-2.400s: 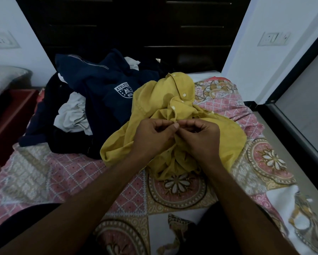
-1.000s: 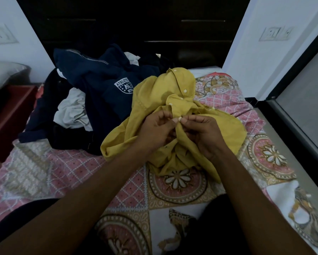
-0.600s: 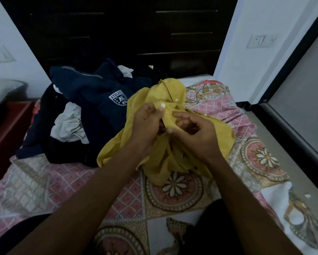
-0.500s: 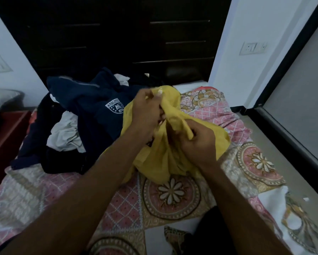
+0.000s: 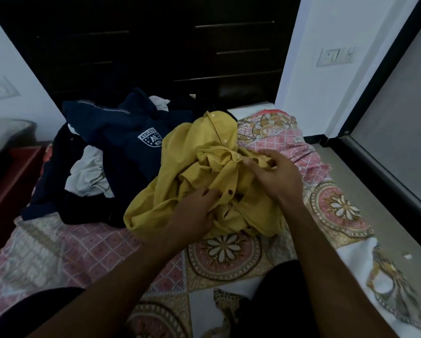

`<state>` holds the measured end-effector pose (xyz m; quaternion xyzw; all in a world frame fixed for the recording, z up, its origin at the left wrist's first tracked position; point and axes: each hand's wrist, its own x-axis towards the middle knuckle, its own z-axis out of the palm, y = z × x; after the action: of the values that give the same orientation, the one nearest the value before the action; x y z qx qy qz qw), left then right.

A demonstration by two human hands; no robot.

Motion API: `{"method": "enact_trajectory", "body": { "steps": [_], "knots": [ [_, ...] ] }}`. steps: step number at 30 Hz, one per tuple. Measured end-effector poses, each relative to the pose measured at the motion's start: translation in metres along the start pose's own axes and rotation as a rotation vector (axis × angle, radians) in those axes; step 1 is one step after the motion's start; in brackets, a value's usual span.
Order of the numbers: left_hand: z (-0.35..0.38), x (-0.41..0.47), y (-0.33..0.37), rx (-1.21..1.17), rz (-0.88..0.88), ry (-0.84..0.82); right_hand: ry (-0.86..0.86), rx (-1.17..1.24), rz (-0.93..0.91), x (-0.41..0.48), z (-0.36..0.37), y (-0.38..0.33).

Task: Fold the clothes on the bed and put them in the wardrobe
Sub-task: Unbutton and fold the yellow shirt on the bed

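Your yellow shirt (image 5: 199, 172) lies in a crumpled heap on the bed (image 5: 229, 250) right in front of you, and its left side leans on the pile of dark clothes. Your left hand (image 5: 194, 213) grabs a bunch of it low down, with the fingers curled into the cloth beside a dark button (image 5: 230, 191). Your right hand (image 5: 275, 176) pinches a fold higher up, near the button strip. The shirt is twisted on itself, so a hard pull could make the tangle tighter or tug a button loose. It touches the navy top (image 5: 121, 132), so a big lift could drag that top along and spill the pile. The heap also sits near the right edge of the bed, and a loose sleeve could slip down to the floor (image 5: 375, 181). If you fold it before you lay it flat, the fold will likely come out crooked. The shirt looks thin and soft, not shiny, with deep wrinkles and little round white buttons (image 5: 225, 141) in a row. The navy top looks thicker and smoother and has a white badge shaped like a shield. A white cloth (image 5: 87, 174) is scrunched up under it. The bed cover is flat, with pink squares and big round flower rings.
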<state>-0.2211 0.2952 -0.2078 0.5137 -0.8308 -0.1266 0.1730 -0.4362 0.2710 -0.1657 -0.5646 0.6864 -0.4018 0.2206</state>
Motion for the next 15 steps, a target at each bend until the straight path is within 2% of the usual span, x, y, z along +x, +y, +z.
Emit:
{"method": "enact_trajectory", "body": {
  "steps": [2, 4, 8, 11, 13, 15],
  "knots": [
    [-0.005, -0.004, 0.006, 0.003, 0.02, 0.025, 0.101, -0.151, -0.093, -0.006, 0.002, -0.011],
    [-0.009, -0.006, 0.013, -0.035, -0.037, 0.033, 0.06, -0.225, -0.088, -0.008, 0.003, -0.013],
    [-0.009, -0.01, 0.02, -0.161, -0.158, 0.026, -0.205, 0.049, -0.038, -0.011, 0.0, -0.01],
    [-0.005, 0.004, 0.026, -0.259, -0.216, 0.147, -0.394, 0.271, -0.009, -0.022, -0.002, -0.015],
    [0.001, 0.011, 0.029, -0.363, -0.286, 0.193, -0.425, 0.279, 0.007, -0.03, 0.0, -0.014],
    [0.011, 0.014, 0.028, -0.385, -0.289, 0.156, -0.387, 0.191, -0.034, -0.036, 0.001, -0.011]
  ]
}}
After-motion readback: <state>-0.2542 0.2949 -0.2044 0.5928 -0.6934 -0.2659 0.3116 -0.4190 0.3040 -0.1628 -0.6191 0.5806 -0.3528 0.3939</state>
